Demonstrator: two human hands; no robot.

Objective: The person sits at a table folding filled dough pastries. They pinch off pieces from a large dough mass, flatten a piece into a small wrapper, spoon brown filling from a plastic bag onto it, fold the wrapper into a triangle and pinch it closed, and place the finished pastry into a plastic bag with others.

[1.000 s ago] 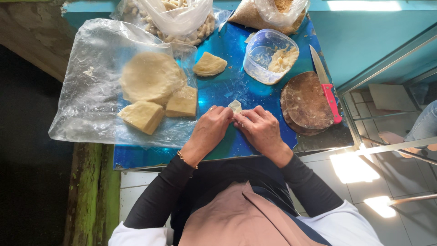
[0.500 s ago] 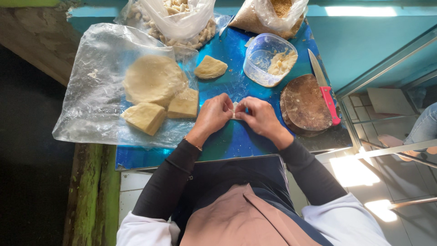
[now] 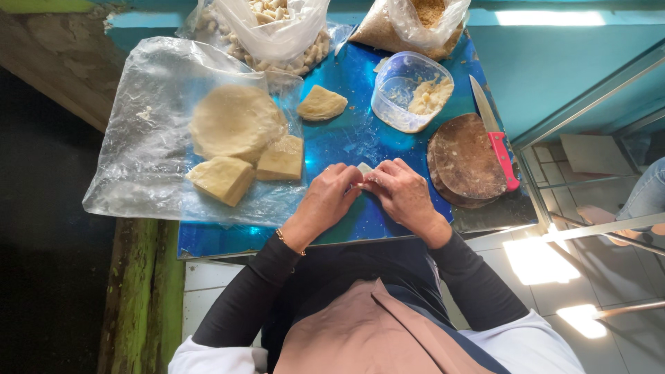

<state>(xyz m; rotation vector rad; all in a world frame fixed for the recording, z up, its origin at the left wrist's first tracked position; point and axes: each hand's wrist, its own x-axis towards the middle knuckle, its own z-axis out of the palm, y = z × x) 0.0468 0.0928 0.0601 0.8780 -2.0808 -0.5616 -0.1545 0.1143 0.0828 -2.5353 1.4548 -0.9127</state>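
Both hands meet over the shiny blue tabletop (image 3: 346, 138) near its front edge: the left hand (image 3: 327, 201) and right hand (image 3: 402, 195) pinch, fingertips together, a small pale folded piece of dough (image 3: 364, 168) held between them. To the left, on a crumpled clear plastic sheet (image 3: 145, 138), lie a round pale dough slab (image 3: 234, 121) and two cut dough wedges (image 3: 249, 170). To the right stand a clear plastic tub of crumbly filling (image 3: 409, 93), a round brown wooden board (image 3: 465, 161) and a red-handled knife (image 3: 494, 135).

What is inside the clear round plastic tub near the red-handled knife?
The clear round plastic tub holds a pale yellow crumbly clump on its right side, with smears on the wall. Its left half looks nearly bare. What the clump is made of cannot be told.
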